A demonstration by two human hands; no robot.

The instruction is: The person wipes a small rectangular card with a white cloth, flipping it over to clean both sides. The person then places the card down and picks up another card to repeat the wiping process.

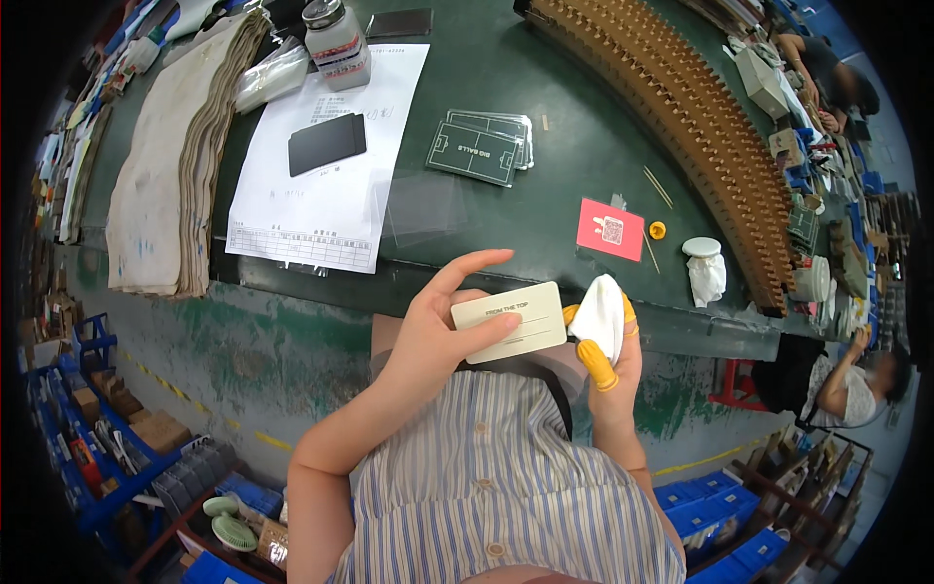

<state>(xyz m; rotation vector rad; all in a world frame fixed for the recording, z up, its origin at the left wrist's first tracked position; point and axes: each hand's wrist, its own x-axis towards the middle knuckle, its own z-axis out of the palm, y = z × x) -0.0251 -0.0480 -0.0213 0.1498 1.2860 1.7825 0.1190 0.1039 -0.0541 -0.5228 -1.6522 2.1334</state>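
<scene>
My left hand [440,326] grips a cream card [541,310] with dark print and rounded corners, its thumb lying across the face and its index finger raised above. The card is over the near edge of the green table. At the card's right end, my right hand [628,375] is closed around a folded white cloth [601,313]. Yellow finger cots [596,366] cover several of its fingertips. One yellow fingertip lies close to the card's edge; whether it touches, I cannot tell. Beyond the hands lie a red card [595,243] and a stack of green cards [475,151].
A printed sheet [282,219] carries dark cards [326,144] and a bottle [339,49]. Thick worn boards [161,185] are stacked at left. A long slotted wooden rack [671,97] curves along the right. A white-lidded, cloth-wrapped jar [704,273] stands near the front edge. Two people sit at far right.
</scene>
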